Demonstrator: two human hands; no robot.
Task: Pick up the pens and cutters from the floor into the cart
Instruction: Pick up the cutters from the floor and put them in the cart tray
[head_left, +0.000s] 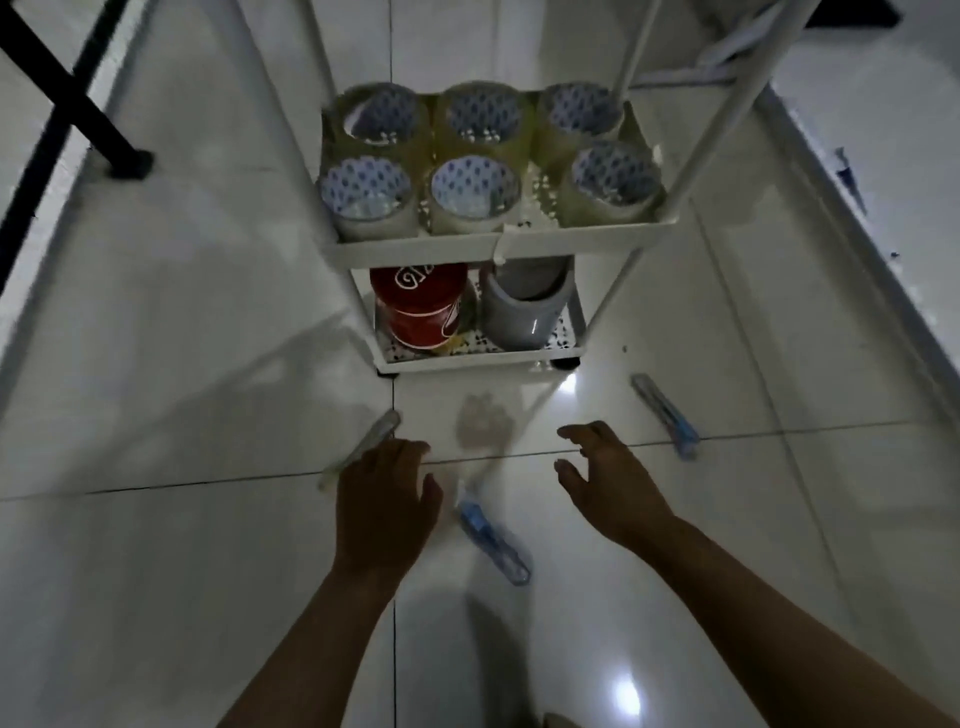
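Nothing gathered yet: blue cutter (493, 540) lying between both empty, loosely spread hands (left (384, 499), right (608, 478)), pale pen (363, 447) at left fingertips, another cutter (665, 415) beyond right, cart (498, 244) farther ahead.

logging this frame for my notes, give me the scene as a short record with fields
left hand: open, low over the floor, at the end of a pale cutter; contact unclear
right hand: open, fingers spread, holds nothing
blue cutter 1: on the floor between the hands
blue cutter 2: on the floor, right of the right hand
cart: white, ahead of the hands
upper shelf: six tape rolls
lower shelf: red roll, grey roll
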